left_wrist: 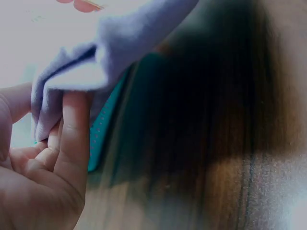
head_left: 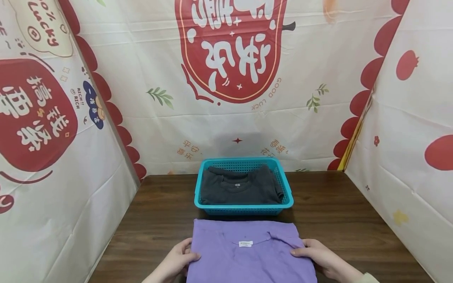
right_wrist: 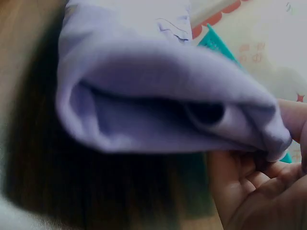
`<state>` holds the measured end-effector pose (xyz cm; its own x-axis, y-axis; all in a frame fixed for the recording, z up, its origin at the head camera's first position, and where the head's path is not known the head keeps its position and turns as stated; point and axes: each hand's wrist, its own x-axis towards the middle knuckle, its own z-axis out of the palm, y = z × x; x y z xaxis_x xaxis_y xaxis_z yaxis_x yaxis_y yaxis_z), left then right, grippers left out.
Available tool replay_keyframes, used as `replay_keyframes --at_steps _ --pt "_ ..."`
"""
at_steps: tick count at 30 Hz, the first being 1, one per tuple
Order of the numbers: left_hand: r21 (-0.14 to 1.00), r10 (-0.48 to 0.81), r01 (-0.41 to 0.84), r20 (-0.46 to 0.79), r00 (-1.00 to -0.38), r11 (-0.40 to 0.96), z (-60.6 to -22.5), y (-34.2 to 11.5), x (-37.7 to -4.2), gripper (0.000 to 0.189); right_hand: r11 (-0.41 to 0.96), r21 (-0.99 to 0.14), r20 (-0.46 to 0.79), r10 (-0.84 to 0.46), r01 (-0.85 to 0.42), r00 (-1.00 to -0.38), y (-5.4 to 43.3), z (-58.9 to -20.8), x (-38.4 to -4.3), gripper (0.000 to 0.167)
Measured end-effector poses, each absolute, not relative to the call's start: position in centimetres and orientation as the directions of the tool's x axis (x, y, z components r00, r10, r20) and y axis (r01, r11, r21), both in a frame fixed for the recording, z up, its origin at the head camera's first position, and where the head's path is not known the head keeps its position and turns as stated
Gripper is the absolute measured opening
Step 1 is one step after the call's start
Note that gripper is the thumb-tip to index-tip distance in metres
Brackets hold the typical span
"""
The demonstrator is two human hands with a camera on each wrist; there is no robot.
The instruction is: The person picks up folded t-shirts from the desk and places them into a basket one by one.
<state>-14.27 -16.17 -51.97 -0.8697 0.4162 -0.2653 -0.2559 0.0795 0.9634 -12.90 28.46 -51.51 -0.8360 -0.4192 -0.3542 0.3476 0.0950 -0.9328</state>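
Note:
A folded purple shirt [head_left: 247, 255] with a white neck label is held between both hands at the front of the table. My left hand [head_left: 177, 257] pinches its left side, thumb on top and fingers beneath. On the opposite side my right hand [head_left: 322, 257] grips the edge the same way. The left wrist view has the cloth [left_wrist: 129, 38] bunched between thumb and fingers, above the table. In the right wrist view the folded layers [right_wrist: 153, 124] bulge open in a loop, with the fingers [right_wrist: 225, 182] under one corner.
Just beyond the shirt stands a turquoise plastic basket [head_left: 244, 211] holding a folded dark grey shirt [head_left: 240, 192]. The brown wooden table [head_left: 152, 220] carries everything. Printed cloth sheets [head_left: 141, 129] hang at the back and along both sides.

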Motion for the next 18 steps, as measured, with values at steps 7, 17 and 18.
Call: replay_keyframes --at_steps 7,17,18 --pt "0.960 0.455 -0.278 -0.264 -0.850 0.038 -49.7 -16.5 -13.5 0.065 0.063 -0.936 -0.336 -0.455 0.347 -0.825 28.7 -49.1 -11.9 0.025" --pt "0.976 0.552 -0.216 -0.176 -0.815 -0.008 -45.7 -17.0 -13.0 0.063 0.055 -0.952 -0.290 -0.478 0.301 -0.829 28.9 -45.3 -10.9 0.026" --pt "0.979 0.558 -0.204 -0.165 -0.814 -0.008 -45.3 -17.1 -13.0 0.063 0.061 -0.953 -0.290 -0.479 0.298 -0.829 28.9 -44.9 -10.9 0.025"
